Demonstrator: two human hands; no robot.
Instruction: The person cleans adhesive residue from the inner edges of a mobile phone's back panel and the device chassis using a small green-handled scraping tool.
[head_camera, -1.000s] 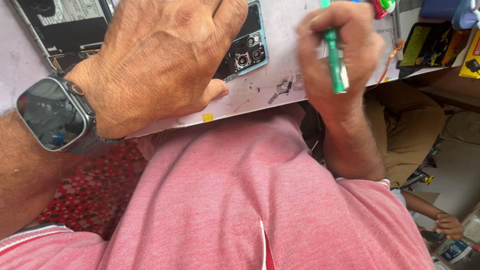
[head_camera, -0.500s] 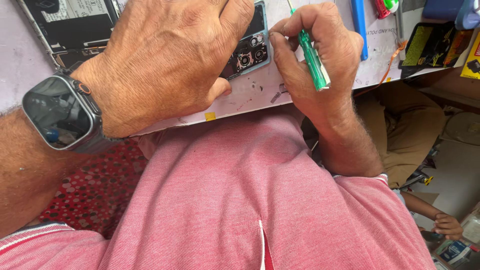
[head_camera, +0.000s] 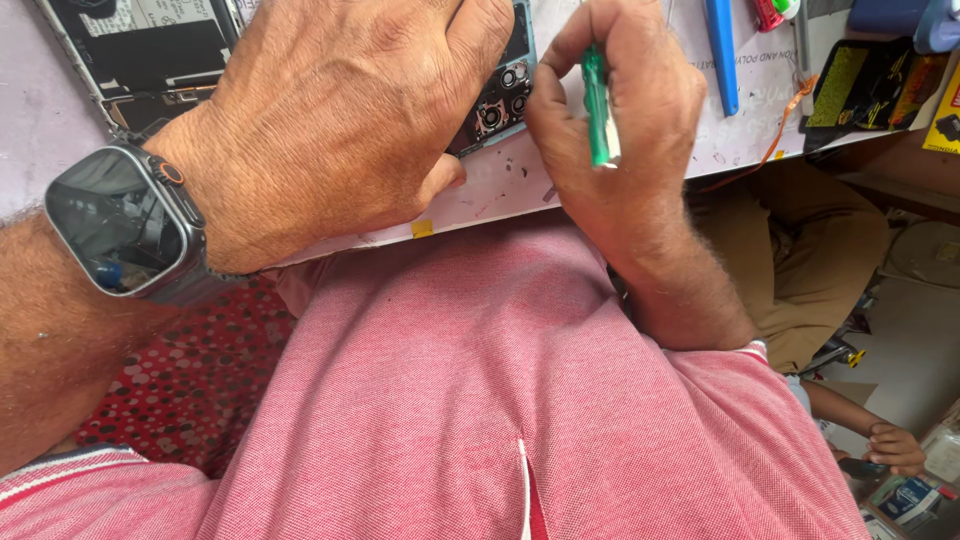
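Pressing the opened phone (head_camera: 500, 95), left hand (head_camera: 330, 130); right hand (head_camera: 620, 130) grips green screwdriver (head_camera: 597, 105).

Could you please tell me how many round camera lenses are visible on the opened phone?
3, clustered on the opened phone at its right end: two side by side, one below. The left hand may hide more.

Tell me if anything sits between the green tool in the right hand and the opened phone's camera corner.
Nothing visible does: the right hand holds the green tool beside the opened phone; the left hand covers its middle.
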